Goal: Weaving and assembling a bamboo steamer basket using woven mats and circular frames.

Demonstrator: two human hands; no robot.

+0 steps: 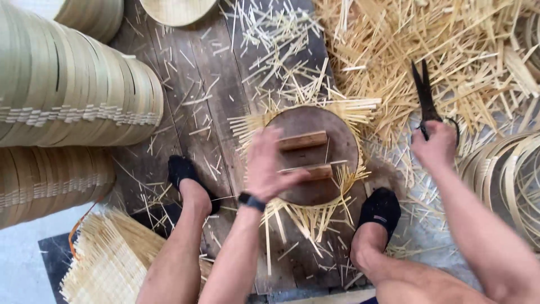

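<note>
My left hand (269,166) rests on a round dark wooden disc (326,125) with two wooden bars across it; the fingers grip the bars' left ends. The disc presses on a woven mat of bamboo strips (306,217) whose ends stick out all around. My right hand (434,147) holds black scissors (424,93), blades closed and pointing away, to the right of the disc. My feet in black socks (185,171) (379,208) sit on either side of the disc.
Stacks of round bamboo steamer rims (73,90) lie at the left. A pile of cut bamboo strips (450,45) covers the upper right. Bamboo hoops (506,174) lie at the right edge. A woven bamboo mat (107,259) sits at the lower left.
</note>
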